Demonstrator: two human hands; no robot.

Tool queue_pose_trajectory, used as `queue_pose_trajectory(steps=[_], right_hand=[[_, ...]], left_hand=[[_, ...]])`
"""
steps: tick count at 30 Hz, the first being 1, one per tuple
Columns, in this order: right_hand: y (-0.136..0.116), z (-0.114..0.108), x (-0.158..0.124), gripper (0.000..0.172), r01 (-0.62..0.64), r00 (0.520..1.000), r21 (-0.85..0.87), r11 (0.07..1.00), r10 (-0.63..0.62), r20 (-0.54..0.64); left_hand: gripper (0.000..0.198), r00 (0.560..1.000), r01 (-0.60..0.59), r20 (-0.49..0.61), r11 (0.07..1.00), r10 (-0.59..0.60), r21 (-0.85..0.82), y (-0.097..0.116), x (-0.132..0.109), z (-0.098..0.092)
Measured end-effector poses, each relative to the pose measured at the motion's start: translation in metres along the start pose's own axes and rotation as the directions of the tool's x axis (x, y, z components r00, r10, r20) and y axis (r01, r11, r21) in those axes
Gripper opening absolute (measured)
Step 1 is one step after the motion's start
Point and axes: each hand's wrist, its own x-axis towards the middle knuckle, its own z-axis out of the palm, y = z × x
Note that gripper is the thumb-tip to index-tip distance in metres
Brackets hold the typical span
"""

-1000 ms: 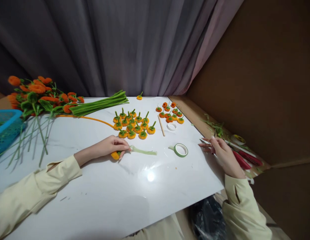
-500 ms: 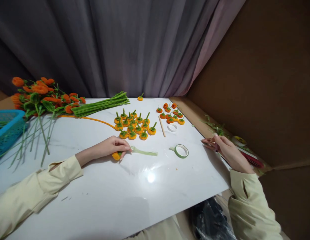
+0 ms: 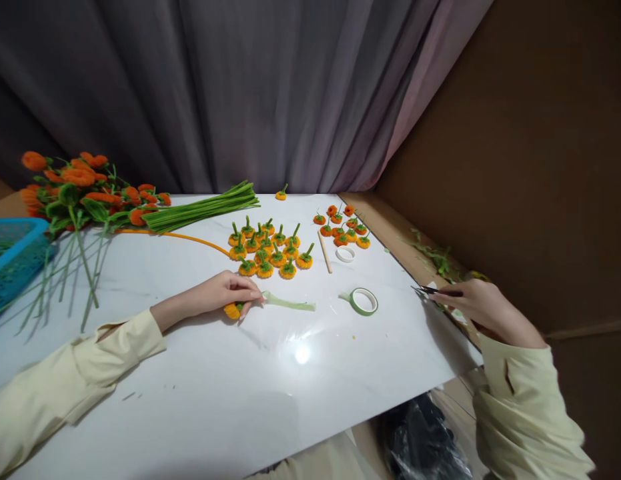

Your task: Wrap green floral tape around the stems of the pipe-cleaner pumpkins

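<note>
My left hand (image 3: 240, 293) rests on the white table, its fingers closed around a small yellow pipe-cleaner flower head (image 3: 233, 311). At its fingertips begins a strip of pale green floral tape (image 3: 290, 304), stretched flat to the right along the table. My right hand (image 3: 473, 300) is at the table's right edge, closed on a pair of scissors (image 3: 426, 289); their slim dark blades point left and the handles are hidden in the palm. Between the hands lies a roll of green floral tape (image 3: 363, 302), with a short loose end on its left side.
Several yellow flower heads with green stubs (image 3: 265, 250) stand beyond my left hand. Orange ones (image 3: 340, 227), a wooden stick (image 3: 325, 253) and a white ring (image 3: 345, 254) lie right of them. Green pipe cleaners (image 3: 205, 207), orange flowers (image 3: 80, 177) and a blue basket (image 3: 20, 247) occupy the left.
My right hand has turned over and shifted slightly right, and scissor blades now show beyond its fingers. The left hand has stayed in place with the flower head.
</note>
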Motion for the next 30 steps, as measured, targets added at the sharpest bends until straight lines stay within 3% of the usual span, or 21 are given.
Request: queue_pose_trajectory(steps=[4, 10, 16, 22, 26, 30], right_hand=[[-0.006, -0.009, 0.002, 0.023, -0.062, 0.976, 0.069, 0.996, 0.046, 0.215], [-0.007, -0.013, -0.001, 0.029, -0.113, 0.956, 0.125, 0.986, 0.074, 0.282], [-0.005, -0.012, -0.001, 0.026, -0.090, 0.960, 0.171, 0.981, 0.040, 0.278], [-0.001, -0.009, -0.003, 0.037, -0.086, 0.965, 0.253, 0.964, 0.017, 0.261], [0.008, -0.016, -0.013, 0.043, -0.171, 0.965, 0.250, 0.953, 0.111, 0.238], [0.025, -0.023, -0.022, 0.037, -0.266, 0.963, 0.199, 0.943, 0.254, 0.085]], left_hand=[[0.033, 1.000, 0.000, -0.009, 1.000, 0.000, 0.010, 0.001, 0.000, 0.000], [0.035, 1.000, -0.001, 0.004, 0.999, 0.001, 0.037, 0.001, 0.000, -0.001], [0.036, 1.000, 0.019, -0.003, 0.999, -0.019, 0.036, -0.001, 0.000, -0.001], [0.034, 1.000, 0.024, -0.019, 1.000, -0.024, 0.016, 0.000, 0.000, 0.000], [0.034, 1.000, 0.023, -0.017, 1.000, -0.023, 0.020, 0.000, 0.000, 0.000], [0.033, 1.000, -0.004, 0.000, 1.000, 0.004, -0.002, -0.001, 0.000, 0.001]])
